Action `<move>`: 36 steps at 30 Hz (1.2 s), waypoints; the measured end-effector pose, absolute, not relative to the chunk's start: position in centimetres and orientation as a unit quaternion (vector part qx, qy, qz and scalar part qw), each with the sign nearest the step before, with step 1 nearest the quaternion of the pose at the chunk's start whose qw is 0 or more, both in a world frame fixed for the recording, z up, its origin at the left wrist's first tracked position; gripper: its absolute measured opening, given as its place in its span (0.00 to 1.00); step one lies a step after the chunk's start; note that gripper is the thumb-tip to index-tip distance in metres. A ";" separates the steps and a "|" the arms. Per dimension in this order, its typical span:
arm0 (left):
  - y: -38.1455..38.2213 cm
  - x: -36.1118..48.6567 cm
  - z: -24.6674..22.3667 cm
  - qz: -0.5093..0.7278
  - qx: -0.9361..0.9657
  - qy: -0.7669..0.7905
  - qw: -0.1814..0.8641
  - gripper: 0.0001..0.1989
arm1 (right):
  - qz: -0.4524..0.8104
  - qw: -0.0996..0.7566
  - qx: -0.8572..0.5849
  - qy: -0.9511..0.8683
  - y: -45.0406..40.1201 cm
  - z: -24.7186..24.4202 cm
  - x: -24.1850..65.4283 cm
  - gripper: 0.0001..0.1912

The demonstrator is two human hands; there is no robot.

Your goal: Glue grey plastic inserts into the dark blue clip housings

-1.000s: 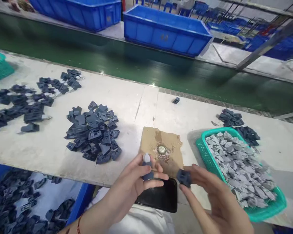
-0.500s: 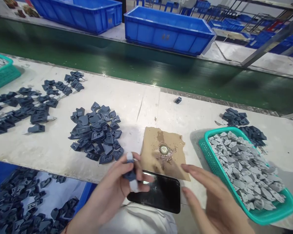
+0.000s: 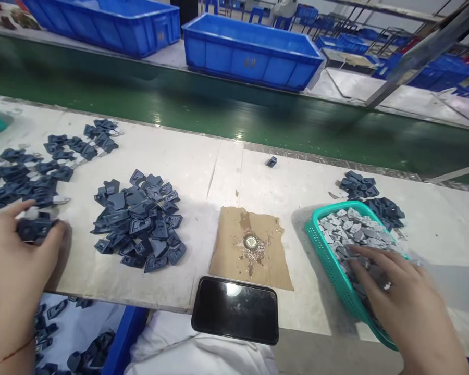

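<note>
At the far left, my left hand (image 3: 19, 260) is closed around a dark blue plastic part (image 3: 35, 227) with a whitish piece at its top. It hovers at the near edge of a spread of similar dark blue parts (image 3: 15, 179). Over on the right, my right hand (image 3: 406, 291) reaches into a green basket (image 3: 316, 245) full of small grey pieces (image 3: 355, 224). Its thumb and forefinger are apart among the pieces, and its other fingers are partly hidden. Between my hands lies a pile of dark blue parts (image 3: 140, 219).
A brown cardboard sheet (image 3: 226, 245) bears a small round dish in a wet patch. A black phone (image 3: 234, 312) lies at the table's front edge. Beyond the table run a green belt (image 3: 203, 114) and blue crates (image 3: 250, 52). More dark parts (image 3: 386, 211) lie behind the basket.
My left hand has carried the dark blue part from above the phone to the far left. My right hand has moved right, into the basket of grey pieces. The view has shifted slightly.
</note>
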State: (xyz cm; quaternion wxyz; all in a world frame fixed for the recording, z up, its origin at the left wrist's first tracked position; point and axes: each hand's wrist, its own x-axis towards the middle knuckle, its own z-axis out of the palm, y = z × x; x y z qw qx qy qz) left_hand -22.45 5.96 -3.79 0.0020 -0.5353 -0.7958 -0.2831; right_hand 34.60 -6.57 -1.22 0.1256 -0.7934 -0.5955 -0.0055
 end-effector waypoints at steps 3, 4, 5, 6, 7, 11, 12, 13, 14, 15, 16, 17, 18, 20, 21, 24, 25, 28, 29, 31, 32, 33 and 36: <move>7.0 -21.5 -3.7 -0.256 -0.540 -0.800 0.046 0.34 | 0.008 0.083 -0.789 -0.609 -5.6 -1.5 34.7 0.31; 7.1 -21.1 -3.6 -0.261 -0.542 -0.797 0.048 0.35 | 0.010 0.070 -0.789 -0.611 -5.3 -1.6 34.6 0.32; 7.2 -20.6 -3.5 -0.270 -0.541 -0.795 0.049 0.36 | 0.010 0.059 -0.790 -0.610 -5.0 -1.6 34.6 0.32; 7.1 -20.2 -3.4 -0.280 -0.542 -0.790 0.052 0.38 | 0.010 0.051 -0.793 -0.607 -4.8 -1.5 34.5 0.33; 6.9 -19.9 -3.4 -0.292 -0.546 -0.783 0.058 0.40 | 0.013 0.047 -0.797 -0.602 -4.5 -1.5 34.3 0.33; 5.7 -18.4 -3.2 -0.333 -0.611 -0.717 0.046 0.35 | 0.049 0.083 -0.814 -0.573 -3.8 -1.0 33.5 0.31; 5.4 -18.0 -3.1 -0.330 -0.636 -0.698 0.022 0.31 | 0.060 0.102 -0.816 -0.566 -3.7 -0.8 33.3 0.29; 5.0 -17.5 -3.2 -0.323 -0.658 -0.680 -0.007 0.28 | 0.072 0.121 -0.819 -0.556 -3.7 -0.5 33.0 0.27; 4.7 -16.9 -3.2 -0.314 -0.676 -0.666 -0.038 0.26 | 0.083 0.140 -0.825 -0.542 -3.6 -0.2 32.8 0.24; 4.4 -16.3 -3.2 -0.304 -0.688 -0.656 -0.071 0.26 | 0.096 0.154 -0.832 -0.525 -3.5 0.0 32.6 0.22; 4.3 -15.8 -3.3 -0.294 -0.695 -0.648 -0.104 0.27 | 0.109 0.163 -0.839 -0.507 -3.5 0.3 32.4 0.19; 4.1 -15.3 -3.4 -0.284 -0.699 -0.642 -0.133 0.28 | 0.123 0.168 -0.847 -0.489 -3.4 0.5 32.3 0.17; 4.1 -14.8 -3.5 -0.276 -0.700 -0.640 -0.156 0.30 | 0.135 0.170 -0.854 -0.473 -3.3 0.7 32.2 0.15; 4.3 -14.1 -3.5 -0.259 -0.695 -0.645 -0.185 0.32 | 0.155 0.165 -0.865 -0.448 -3.2 0.9 32.2 0.16; 4.5 -13.9 -3.5 -0.255 -0.690 -0.650 -0.191 0.32 | 0.163 0.160 -0.868 -0.441 -3.1 0.9 32.2 0.18; 5.1 -13.3 -3.0 -0.245 -0.680 -0.663 -0.195 0.29 | 0.176 0.152 -0.865 -0.445 -2.8 0.9 32.3 0.19; 5.3 -13.2 -2.7 -0.241 -0.680 -0.665 -0.193 0.29 | 0.175 0.153 -0.864 -0.446 -2.7 0.9 32.3 0.19; 5.7 -12.6 -2.1 -0.245 -0.700 -0.653 -0.156 0.27 | 0.174 0.166 -0.872 -0.427 -2.9 0.9 32.3 0.18; 5.8 -12.4 -1.9 -0.253 -0.709 -0.643 -0.136 0.25 | 0.169 0.178 -0.874 -0.420 -3.1 0.8 32.3 0.19; 6.1 -12.0 -1.6 -0.265 -0.724 -0.629 -0.106 0.22 | 0.148 0.209 -0.870 -0.421 -3.6 0.7 32.4 0.21; 6.3 -11.9 -1.5 -0.265 -0.727 -0.626 -0.100 0.21 | 0.135 0.224 -0.864 -0.430 -4.0 0.6 32.5 0.21; 6.5 -11.8 -1.4 -0.261 -0.728 -0.626 -0.098 0.19 | 0.124 0.238 -0.856 -0.443 -4.3 0.5 32.5 0.21; 7.2 -11.7 -1.3 -0.242 -0.734 -0.626 -0.099 0.18 | 0.104 0.278 -0.825 -0.482 -5.1 0.4 32.1 0.19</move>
